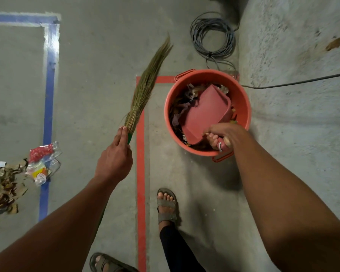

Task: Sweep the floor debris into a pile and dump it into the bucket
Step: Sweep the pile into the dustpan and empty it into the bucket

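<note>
Scanning left to right, I log: debris pile (6,185) at 8 o'clock on the blue tape (47,107); left hand (114,160) gripping the grass broom (145,83), bristles toward 12; right hand (227,135) clasping the dustpan (204,114) handle, pan tipped inside the orange bucket (241,103) at 2 o'clock.

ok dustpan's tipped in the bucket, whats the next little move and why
Probably lift the dustpan out of the bucket with the right hand and turn back left. The pan is tilted mouth-down among the scraps inside, while debris and plastic wrappers lie on the floor by the blue tape. The left hand holds the broom.
</note>
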Available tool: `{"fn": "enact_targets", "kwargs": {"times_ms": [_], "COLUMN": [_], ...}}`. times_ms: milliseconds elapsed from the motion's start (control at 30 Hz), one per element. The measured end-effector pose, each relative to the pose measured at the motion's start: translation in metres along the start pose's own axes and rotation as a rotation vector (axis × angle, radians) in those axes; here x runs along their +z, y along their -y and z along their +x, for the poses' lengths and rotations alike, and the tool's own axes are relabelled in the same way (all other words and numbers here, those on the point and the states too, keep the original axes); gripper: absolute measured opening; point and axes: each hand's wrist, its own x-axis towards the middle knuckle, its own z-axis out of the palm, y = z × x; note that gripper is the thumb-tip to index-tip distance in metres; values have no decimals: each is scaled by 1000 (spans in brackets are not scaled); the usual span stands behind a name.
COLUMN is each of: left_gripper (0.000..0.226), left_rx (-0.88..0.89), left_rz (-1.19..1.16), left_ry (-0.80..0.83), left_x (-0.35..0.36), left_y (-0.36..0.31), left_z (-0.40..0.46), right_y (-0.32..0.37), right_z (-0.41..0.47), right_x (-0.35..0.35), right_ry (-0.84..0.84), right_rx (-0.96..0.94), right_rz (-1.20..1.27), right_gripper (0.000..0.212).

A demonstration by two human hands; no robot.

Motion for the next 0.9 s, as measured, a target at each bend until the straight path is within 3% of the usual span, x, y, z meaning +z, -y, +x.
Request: {"fn": "enact_targets", "kwargs": {"times_ms": [133,500,667,900], "left_gripper": [65,67,68,68], "left_rx": [7,22,17,-27], "left_rz": [-12,-93,-139,-194], "left_ry": [-15,-43,-47,-93], "left_x": [-15,-44,-43,-54], "left_y": [2,47,102,220], "left_z": [-7,-38,-57,-95], "right_y": [-16,-76,-81,-65], "right_z": [-39,-123,-124,-114], "right_x": [14,96,172,325], "right_ry": [38,-237,-36,238], "right_rx": [-75,-374,-503,-513], "right_rz": [111,187,322,404], "right_gripper": [39,35,33,34]}}
